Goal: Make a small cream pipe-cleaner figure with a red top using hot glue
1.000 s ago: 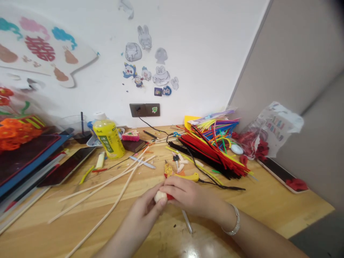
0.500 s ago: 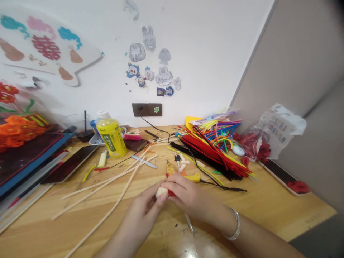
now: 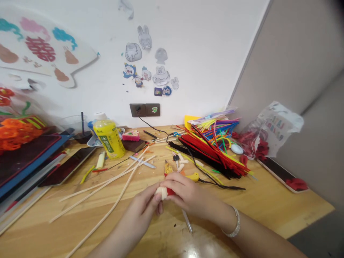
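Observation:
Between both hands is a small, rounded cream piece with a red part on its right side. It looks fuzzy, like chenille stem, though the fingers cover much of it. My left hand pinches the cream side between thumb and fingers. My right hand closes around the red side from the right, its fingers lying over the top. Just beyond the fingers lies a yellow glue gun with a black cord, partly hidden by my right hand. A silver pen-like stick rests on the table under my right wrist.
Long cream stems cross the table on the left. A pile of red and black pipe cleaners lies back right. A yellow drink bottle stands back left near a tablet. At right are a phone and a plastic bag.
The view has shifted slightly. My left fingers have changed their hold on the cream piece, and more of its cream and red surface shows. Both hands still hold it.

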A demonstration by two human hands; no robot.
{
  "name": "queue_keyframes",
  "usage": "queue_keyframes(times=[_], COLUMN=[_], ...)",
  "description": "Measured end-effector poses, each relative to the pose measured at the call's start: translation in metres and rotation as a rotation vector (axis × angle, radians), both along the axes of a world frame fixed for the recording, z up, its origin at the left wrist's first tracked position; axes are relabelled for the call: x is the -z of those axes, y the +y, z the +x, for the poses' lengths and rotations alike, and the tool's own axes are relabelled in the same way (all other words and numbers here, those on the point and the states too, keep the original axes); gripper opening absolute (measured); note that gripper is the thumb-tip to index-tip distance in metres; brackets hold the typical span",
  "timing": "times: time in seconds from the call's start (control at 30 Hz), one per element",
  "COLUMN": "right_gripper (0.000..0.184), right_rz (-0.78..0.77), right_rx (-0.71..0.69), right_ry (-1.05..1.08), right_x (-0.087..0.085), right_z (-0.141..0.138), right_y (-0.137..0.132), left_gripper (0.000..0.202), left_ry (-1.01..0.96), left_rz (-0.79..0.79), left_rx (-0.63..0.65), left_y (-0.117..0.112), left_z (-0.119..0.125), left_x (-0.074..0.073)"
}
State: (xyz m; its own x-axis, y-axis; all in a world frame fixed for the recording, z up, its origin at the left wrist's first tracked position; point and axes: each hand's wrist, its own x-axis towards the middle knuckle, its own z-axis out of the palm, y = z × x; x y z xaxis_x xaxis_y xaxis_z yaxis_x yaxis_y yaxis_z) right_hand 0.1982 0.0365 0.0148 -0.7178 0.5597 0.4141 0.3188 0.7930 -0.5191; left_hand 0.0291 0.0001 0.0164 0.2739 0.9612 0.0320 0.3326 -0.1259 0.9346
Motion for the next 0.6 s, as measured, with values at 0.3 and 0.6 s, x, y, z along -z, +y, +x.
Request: queue_keyframes(times=[0.3, 0.6], right_gripper=[0.023, 0.023], right_rz=[0.01, -0.086], right_rx=[0.01, -0.021], right_ry=[0.069, 0.109], right_x=[0.0025, 0.0035], right_z=[-0.0003, 0.0009], right_y=[0.0005, 0.0072], left_gripper=[0.031, 0.04], left_ry=[-0.082, -0.272], left_rz=[0.038, -0.155], left_rx=[-0.126, -0.001], left_y=[-0.0037, 0.0031], left_z=[0.005, -0.0002], left_x=[0.0077, 0.0027])
